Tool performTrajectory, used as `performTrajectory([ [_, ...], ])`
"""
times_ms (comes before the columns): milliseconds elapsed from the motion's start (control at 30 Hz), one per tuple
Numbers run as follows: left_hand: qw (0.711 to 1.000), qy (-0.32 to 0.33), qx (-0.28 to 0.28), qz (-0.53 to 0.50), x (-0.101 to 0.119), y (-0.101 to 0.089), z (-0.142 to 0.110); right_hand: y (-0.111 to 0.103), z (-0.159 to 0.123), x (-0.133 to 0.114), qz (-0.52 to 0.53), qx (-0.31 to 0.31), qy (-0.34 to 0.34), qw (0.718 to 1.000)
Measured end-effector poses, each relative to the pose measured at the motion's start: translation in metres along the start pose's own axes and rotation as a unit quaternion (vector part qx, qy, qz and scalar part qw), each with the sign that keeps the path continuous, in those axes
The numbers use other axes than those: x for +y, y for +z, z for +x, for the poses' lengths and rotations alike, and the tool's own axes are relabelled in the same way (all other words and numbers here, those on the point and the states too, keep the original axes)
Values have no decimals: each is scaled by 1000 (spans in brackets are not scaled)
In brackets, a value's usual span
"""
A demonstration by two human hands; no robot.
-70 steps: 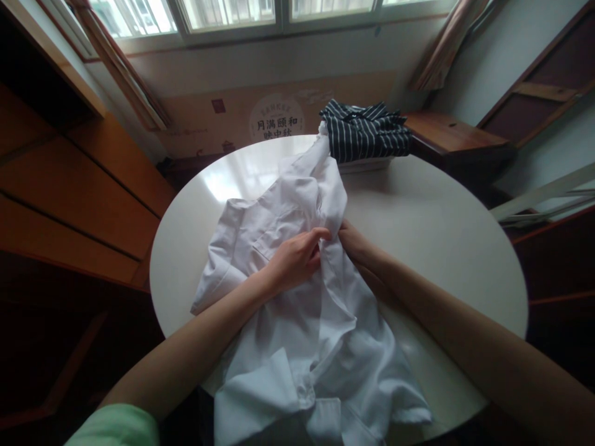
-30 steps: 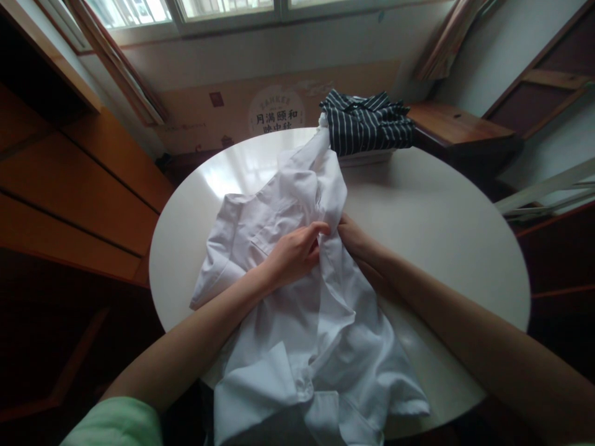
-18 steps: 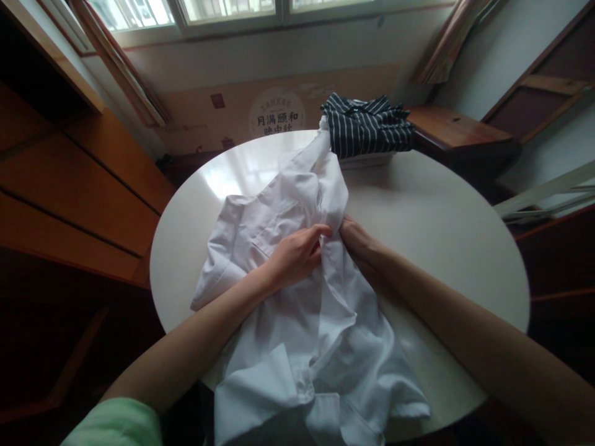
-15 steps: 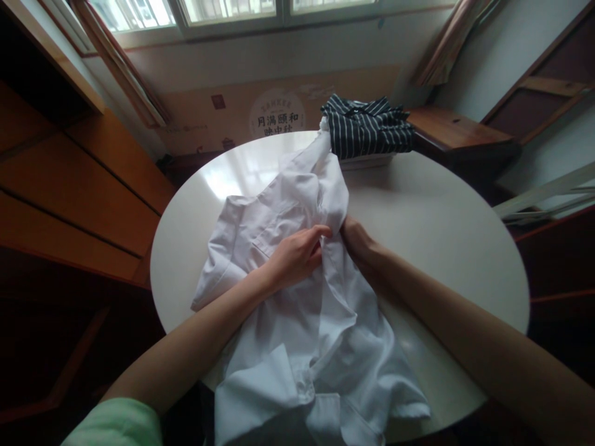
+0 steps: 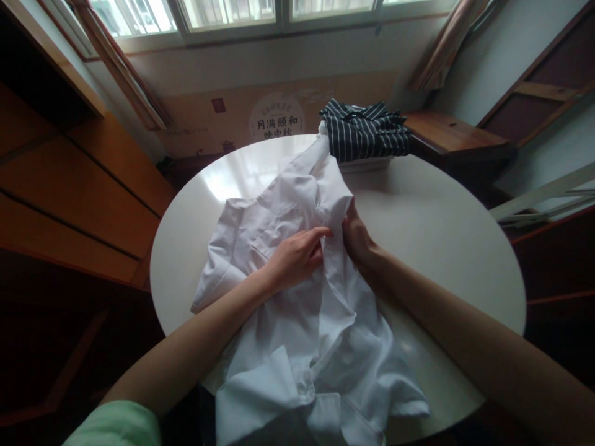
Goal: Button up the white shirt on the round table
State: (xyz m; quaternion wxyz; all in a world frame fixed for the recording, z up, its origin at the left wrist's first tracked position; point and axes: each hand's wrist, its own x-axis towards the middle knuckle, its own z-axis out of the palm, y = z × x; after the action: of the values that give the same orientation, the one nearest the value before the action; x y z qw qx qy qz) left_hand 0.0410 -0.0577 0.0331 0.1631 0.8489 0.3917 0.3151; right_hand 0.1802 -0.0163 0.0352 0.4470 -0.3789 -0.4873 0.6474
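A crumpled white shirt (image 5: 297, 334) lies spread over the round white table (image 5: 437, 229), its lower part hanging over the near edge. My left hand (image 5: 295, 257) pinches a fold of the shirt near its middle. Close beside it, my right hand (image 5: 357, 238) grips the cloth's right edge, with the fingers partly hidden under the fabric. Both hands nearly touch each other.
A folded dark striped garment (image 5: 365, 133) sits on a pale stack at the table's far edge. Wooden cabinets (image 5: 69, 186) stand to the left and a wooden side table (image 5: 446, 133) at the back right. A printed cardboard panel (image 5: 279, 114) leans under the window.
My right hand has slid a little up and away along the shirt's edge, lifting the fold there. My left hand keeps its grip in the same place.
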Motion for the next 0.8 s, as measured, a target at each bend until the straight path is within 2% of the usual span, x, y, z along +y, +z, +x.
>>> performTrajectory([
  [267, 1000, 1, -8, 13, -1, 1, 0, -1, -7, 1, 44, -67, 45, 996],
  [333, 1000, 3, -11, 19, -3, 2, 0, -1, -7, 2, 23, -53, 34, 998],
  [467, 999, 12, -11, 34, -6, 5, 0, -3, 0, 8, -24, 22, -5, 999],
  [533, 999, 16, -9, 41, -7, 5, 0, -6, 6, 13, -48, 40, -21, 998],
  [700, 997, -2, 7, 73, -2, 3, 0, -12, 14, 21, -114, 40, -77, 990],
  [800, 988, -63, 62, 123, -3, 0, 2, -12, 13, 21, -124, 27, -92, 988],
])
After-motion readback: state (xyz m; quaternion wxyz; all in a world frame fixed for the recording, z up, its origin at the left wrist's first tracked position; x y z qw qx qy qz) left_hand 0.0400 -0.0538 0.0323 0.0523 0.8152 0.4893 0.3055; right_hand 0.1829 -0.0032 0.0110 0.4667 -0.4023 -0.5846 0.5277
